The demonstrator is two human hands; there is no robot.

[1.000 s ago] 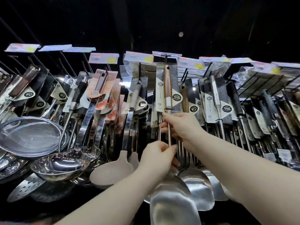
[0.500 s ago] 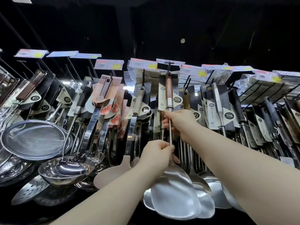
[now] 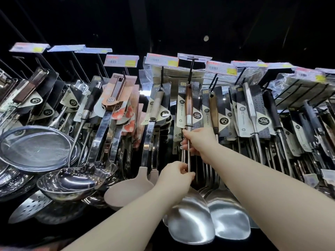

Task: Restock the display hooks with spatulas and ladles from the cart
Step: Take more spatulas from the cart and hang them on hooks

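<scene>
A steel spatula (image 3: 190,220) with a brown wooden handle and a card label hangs at the middle of the display. Its handle top sits at a black hook (image 3: 190,69) under a price tag. My left hand (image 3: 175,175) pinches the thin steel shaft just above the blade. Higher up, my right hand (image 3: 197,142) grips the same shaft right below the handle's white band. More steel spatulas (image 3: 228,218) hang behind it on the same hook.
Hooks full of packaged utensils run left and right, with price tags (image 3: 121,60) above. A large ladle (image 3: 72,183), mesh strainers (image 3: 34,145) and a perforated skimmer (image 3: 29,207) hang at the left. A beige spatula (image 3: 126,192) hangs beside my left hand. The cart is out of view.
Both hands have lifted the spatula and carried its handle top up to the hook. The view has tilted upward a little.
</scene>
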